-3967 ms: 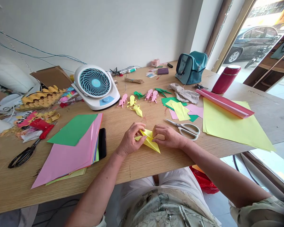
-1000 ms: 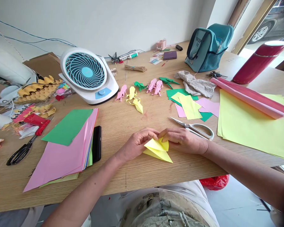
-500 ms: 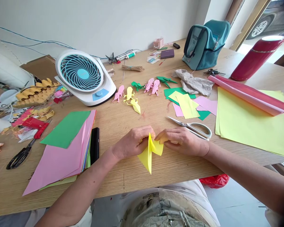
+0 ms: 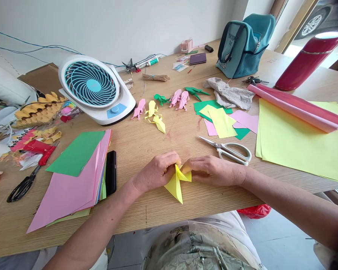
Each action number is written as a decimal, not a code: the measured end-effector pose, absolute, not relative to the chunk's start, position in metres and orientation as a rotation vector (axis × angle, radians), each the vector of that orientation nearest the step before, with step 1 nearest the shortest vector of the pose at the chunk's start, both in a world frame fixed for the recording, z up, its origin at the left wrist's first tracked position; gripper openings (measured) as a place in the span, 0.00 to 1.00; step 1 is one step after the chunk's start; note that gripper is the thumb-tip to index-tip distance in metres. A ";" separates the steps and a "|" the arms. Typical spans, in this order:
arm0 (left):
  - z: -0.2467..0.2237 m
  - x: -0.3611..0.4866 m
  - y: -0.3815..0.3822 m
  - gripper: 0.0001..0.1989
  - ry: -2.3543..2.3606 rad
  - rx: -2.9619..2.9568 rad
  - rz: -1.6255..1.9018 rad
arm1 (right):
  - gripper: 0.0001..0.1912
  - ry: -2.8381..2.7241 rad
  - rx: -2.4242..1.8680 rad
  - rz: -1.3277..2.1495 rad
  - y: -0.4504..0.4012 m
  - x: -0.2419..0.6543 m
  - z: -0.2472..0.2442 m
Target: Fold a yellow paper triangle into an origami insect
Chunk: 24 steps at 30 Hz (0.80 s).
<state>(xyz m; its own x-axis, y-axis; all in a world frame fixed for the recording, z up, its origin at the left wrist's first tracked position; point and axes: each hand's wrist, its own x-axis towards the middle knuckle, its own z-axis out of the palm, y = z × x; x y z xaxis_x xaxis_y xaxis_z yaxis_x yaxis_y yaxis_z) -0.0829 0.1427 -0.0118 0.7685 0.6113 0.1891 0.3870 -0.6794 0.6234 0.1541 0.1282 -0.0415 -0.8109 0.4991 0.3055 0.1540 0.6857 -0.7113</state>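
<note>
Got my left grip (image 4: 158, 171) closed on some folded yellow paper (image 4: 174, 186), just below frame centre. My right grip (image 4: 210, 170) is curled at its flap, can't tell if it's pinching tbh.

Printed in dark capitals on the teal bag (image 4: 244, 52), upper right of the frame: roughly "NOOP", end letters uncertain, with a shorter line beneath too small to make out. Scrawled faintly on the bench (image 4: 135, 152), right of the frame: unreadable strokes. On the pink-red sheet (image 4: 21, 139), far left: blurred dark marks, undecipherable.
</note>
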 end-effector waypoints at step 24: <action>-0.028 -0.108 0.140 0.17 0.764 2.104 0.483 | 0.07 -2.515 -0.607 0.771 0.130 0.155 -0.043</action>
<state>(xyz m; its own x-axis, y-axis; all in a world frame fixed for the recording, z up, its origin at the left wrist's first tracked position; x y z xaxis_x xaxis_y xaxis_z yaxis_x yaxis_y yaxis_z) -0.1077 0.1398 -0.0281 0.7418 0.6669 0.0702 0.3497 -0.4741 0.8081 0.1548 0.1298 -0.0430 -0.8076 0.5211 0.2760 0.2771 0.7485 -0.6024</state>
